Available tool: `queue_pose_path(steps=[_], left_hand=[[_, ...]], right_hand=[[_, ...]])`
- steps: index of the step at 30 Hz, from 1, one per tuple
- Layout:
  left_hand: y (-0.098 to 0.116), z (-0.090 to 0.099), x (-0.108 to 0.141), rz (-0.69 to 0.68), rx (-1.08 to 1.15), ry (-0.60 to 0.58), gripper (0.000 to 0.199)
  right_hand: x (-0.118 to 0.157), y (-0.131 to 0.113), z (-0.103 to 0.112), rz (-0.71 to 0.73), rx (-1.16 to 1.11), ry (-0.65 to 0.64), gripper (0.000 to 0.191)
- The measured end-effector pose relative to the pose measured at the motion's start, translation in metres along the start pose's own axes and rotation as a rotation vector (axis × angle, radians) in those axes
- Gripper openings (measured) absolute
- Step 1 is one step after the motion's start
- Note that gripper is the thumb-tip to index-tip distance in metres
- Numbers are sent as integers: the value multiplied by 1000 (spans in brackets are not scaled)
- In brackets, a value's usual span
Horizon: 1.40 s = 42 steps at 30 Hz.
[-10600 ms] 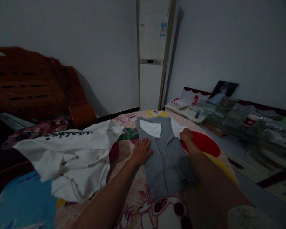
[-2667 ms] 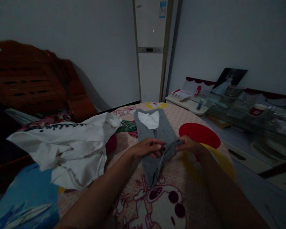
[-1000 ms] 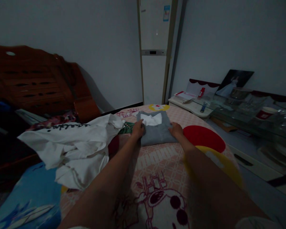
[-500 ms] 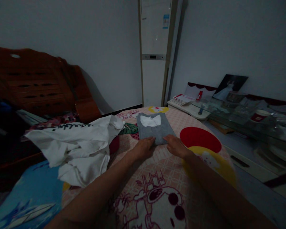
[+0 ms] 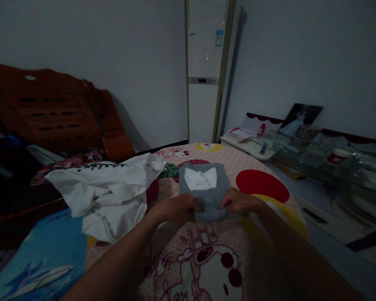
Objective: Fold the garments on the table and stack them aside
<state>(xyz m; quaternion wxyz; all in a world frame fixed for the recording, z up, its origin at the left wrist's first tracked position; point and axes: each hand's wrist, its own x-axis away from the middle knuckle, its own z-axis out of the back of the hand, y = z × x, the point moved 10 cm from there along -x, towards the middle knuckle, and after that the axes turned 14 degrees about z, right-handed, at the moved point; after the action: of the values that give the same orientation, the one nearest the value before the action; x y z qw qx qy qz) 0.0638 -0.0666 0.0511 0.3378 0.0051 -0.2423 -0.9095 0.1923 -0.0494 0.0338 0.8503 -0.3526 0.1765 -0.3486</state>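
A grey folded shirt [image 5: 208,198] with a white patch at its top lies on the cartoon-print tablecloth [image 5: 219,255]. My left hand [image 5: 181,207] grips its near left corner, fingers closed on the cloth. At the near right corner my right hand [image 5: 241,201] pinches the same shirt. The near edge between both hands bulges a little toward me. To the left, a crumpled white shirt [image 5: 113,196] with dark lettering is spread partly over the table's edge, apart from my hands. A bit of green patterned cloth [image 5: 170,170] shows between the two garments.
A carved wooden chair [image 5: 53,113] stands at the left. Behind the table rises a tall white cabinet-type air conditioner [image 5: 203,108]. On the right is a glass-topped stand [image 5: 303,154] with a paper cup [image 5: 338,156], papers [image 5: 240,134] and a framed picture [image 5: 301,119].
Both hands have drawn the grey shirt toward me, and its near edge is now gripped and bunched. The camera view has tilted slightly upward.
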Motion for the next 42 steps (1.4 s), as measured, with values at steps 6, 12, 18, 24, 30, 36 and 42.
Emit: queue_pose_path(steps=[6,12,18,24,30,36,42], left_hand=[[6,-2,-1,14,220,-214,12],[-40,24,-53,271,-80,245,22],[-56,3,-57,275,-36,219,26],[-63,5,-56,309,31,161,26],[-60,1,-59,227,176,102,15],[-64,21,-59,242,315,187,17],[-75,22,-68,314,216,249,11]], right_hand=[[7,12,-8,-161,-237,-96,21],[-25,30,47,-117,238,263,18],[-28,47,33,-168,344,174,24],[-28,61,28,-172,111,203,24],[-28,67,24,-168,-98,260,20],[-24,65,37,-155,-211,338,24],[-24,75,38,-162,-112,370,19]])
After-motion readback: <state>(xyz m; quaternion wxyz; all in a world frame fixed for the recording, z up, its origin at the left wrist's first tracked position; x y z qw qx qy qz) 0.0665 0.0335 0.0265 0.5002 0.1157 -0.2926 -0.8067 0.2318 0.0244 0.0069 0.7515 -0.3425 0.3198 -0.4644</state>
